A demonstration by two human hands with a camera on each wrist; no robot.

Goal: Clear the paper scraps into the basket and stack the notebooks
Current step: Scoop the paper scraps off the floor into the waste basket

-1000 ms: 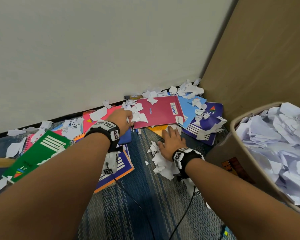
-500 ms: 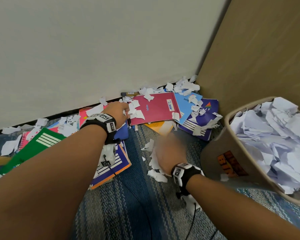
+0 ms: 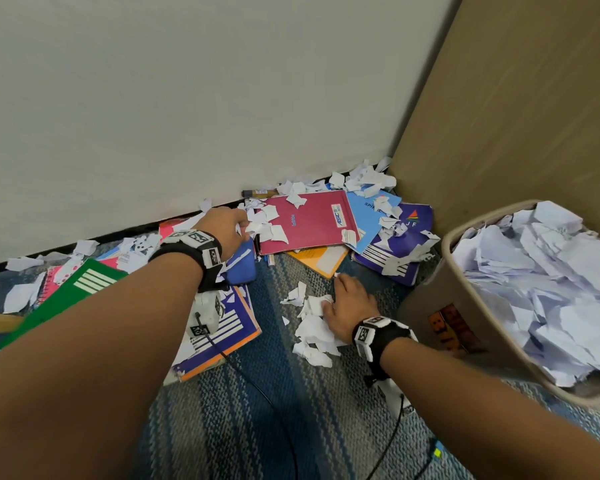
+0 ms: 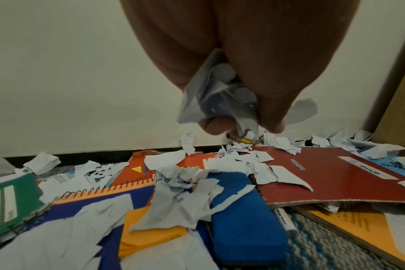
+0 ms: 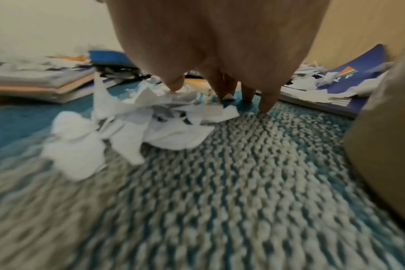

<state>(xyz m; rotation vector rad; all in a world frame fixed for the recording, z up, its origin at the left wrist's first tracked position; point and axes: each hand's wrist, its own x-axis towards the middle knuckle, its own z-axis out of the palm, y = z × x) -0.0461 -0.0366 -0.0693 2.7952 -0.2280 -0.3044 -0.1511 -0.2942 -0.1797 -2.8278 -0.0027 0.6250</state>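
The basket (image 3: pixel 440 306), heaped with paper, stands right of my hands. Notebooks (image 3: pixel 305 220) lie scattered along the wall. My right hand (image 3: pixel 347 306) is spread, fingertips on floor scraps (image 3: pixel 314 329). My left hand (image 3: pixel 224 226) pinches a wad (image 4: pixel 215 95).

Both arms are bare, with no sleeves. Each wrist has a black band (image 3: pixel 201 252) with white blocks on it, and the blocks have little black-and-white square patterns. A small white box (image 3: pixel 207 311) with the same pattern hangs under the left band, and a thin black cable (image 3: pixel 257 386) runs from it, with another cable (image 3: pixel 392 434) under the right wrist.
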